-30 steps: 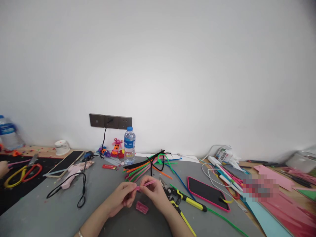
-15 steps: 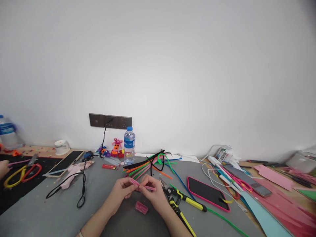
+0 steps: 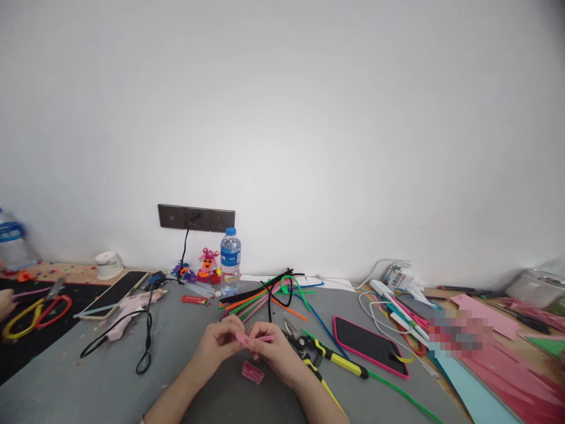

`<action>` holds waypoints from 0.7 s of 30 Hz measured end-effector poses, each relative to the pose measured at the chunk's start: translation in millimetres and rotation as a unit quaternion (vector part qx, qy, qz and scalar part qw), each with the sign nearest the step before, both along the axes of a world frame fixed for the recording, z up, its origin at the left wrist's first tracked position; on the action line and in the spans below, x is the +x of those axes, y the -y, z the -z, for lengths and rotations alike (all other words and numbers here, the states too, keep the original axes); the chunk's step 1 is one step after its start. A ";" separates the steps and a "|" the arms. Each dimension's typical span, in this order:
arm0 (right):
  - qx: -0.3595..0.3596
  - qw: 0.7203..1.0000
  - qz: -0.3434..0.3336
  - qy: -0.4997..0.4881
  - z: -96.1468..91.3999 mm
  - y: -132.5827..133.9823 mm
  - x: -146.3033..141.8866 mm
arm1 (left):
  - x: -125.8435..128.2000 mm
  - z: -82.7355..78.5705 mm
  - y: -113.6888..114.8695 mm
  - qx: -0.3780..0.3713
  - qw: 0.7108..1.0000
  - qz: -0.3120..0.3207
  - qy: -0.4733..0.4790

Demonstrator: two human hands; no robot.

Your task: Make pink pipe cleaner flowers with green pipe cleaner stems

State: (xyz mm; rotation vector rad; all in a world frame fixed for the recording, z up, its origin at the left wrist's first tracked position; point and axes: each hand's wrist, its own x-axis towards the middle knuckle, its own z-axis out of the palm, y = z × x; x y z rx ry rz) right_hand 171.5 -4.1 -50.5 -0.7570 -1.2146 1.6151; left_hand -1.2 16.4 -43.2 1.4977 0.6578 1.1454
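Note:
My left hand (image 3: 222, 341) and my right hand (image 3: 271, 352) meet over the grey mat, fingers pinched. Between them is a pink pipe cleaner (image 3: 242, 338), bent at the left, with one end sticking out past my right fingers; the fingertips hide part of it. Just below lies a small pink translucent piece (image 3: 253, 372) on the mat. Wire strippers (image 3: 342, 360) with yellow and black handles lie right of my right hand, their jaws near my wrist. Behind my hands is a bundle of coloured pipe cleaners (image 3: 251, 303).
A water bottle (image 3: 230, 262) stands behind the bundle, beside small figures (image 3: 206, 268). To the right lie a pink-cased phone (image 3: 371, 345), cables and coloured sheets (image 3: 468, 383). A pink glue gun (image 3: 126, 312) with its black cord lies left. Another person's hand (image 3: 5, 303) is near scissors (image 3: 37, 318).
The pink pipe cleaner's left part, which stretched out flatter between my fingers, now shows as a shorter bent end. My left fingers have curled in more. The view has shifted slightly.

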 end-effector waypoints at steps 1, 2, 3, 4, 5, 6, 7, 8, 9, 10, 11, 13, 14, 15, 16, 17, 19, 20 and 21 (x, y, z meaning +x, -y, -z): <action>-0.001 1.000 0.000 -0.002 0.2 -0.3 -0.2 | 0.4 -2.3 0.7 0.001 1.000 -0.001 -0.004; -0.001 1.000 0.002 -0.005 0.3 -0.6 -0.6 | 0.8 -4.8 1.5 0.001 1.000 -0.001 -0.008; 0.000 1.000 0.004 -0.007 0.2 -0.7 -1.1 | 1.4 -7.2 2.3 0.001 1.000 -0.002 -0.011; 0.002 1.000 0.006 -0.008 -0.3 -0.8 -1.6 | 2.0 -9.4 3.0 -0.001 1.000 -0.003 -0.014; 0.004 1.000 0.008 -0.008 -1.0 -0.8 -2.2 | 2.5 -11.1 3.7 -0.006 1.000 -0.005 -0.015; 0.006 1.000 0.009 -0.007 -2.0 -0.8 -2.8 | 3.1 -12.0 4.3 -0.015 1.000 -0.007 -0.014; 0.010 1.000 0.011 -0.006 -3.0 -0.8 -3.3 | 3.7 -12.2 4.9 -0.032 0.999 -0.008 -0.012; 0.016 1.000 0.014 -0.004 -4.1 -0.8 -3.7 | 4.2 -11.8 5.3 -0.053 0.999 -0.009 -0.009; 0.023 1.000 0.018 -0.002 -4.9 -1.0 -4.0 | 4.7 -10.9 5.6 -0.076 0.997 -0.007 -0.005; 0.030 0.999 0.024 0.001 -5.5 -1.2 -4.1 | 5.2 -9.7 5.9 -0.097 0.995 -0.005 -0.002; 0.037 0.999 0.031 0.005 -5.7 -1.6 -4.1 | 5.6 -8.4 6.0 -0.114 0.993 -0.002 0.000; 0.049 0.998 0.045 0.013 -5.4 -2.3 -3.8 | 6.1 -6.3 5.9 -0.132 0.991 -0.004 -0.002; 0.055 0.997 0.050 0.017 -5.1 -2.6 -3.7 | 6.1 -5.6 5.6 -0.136 0.991 -0.011 -0.003; 0.060 0.997 0.054 0.020 -4.8 -2.8 -3.6 | 6.0 -5.2 5.1 -0.140 0.990 -0.022 -0.003; 0.067 0.996 0.058 0.022 -4.8 -2.9 -3.5 | 5.8 -5.0 4.6 -0.144 0.989 -0.035 -0.002; 0.075 0.995 0.063 0.024 -4.9 -2.9 -3.5 | 5.6 -5.0 3.9 -0.147 0.988 -0.047 0.000; 0.096 0.992 0.078 0.027 -5.6 -2.5 -3.5 | 5.3 -5.3 2.9 -0.151 0.986 -0.065 0.007; 0.106 0.990 0.087 0.026 -6.0 -2.4 -3.5 | 5.3 -5.6 2.6 -0.151 0.986 -0.070 0.013; 0.117 0.988 0.096 0.024 -6.3 -2.3 -3.4 | 5.5 -6.0 2.5 -0.152 0.985 -0.075 0.020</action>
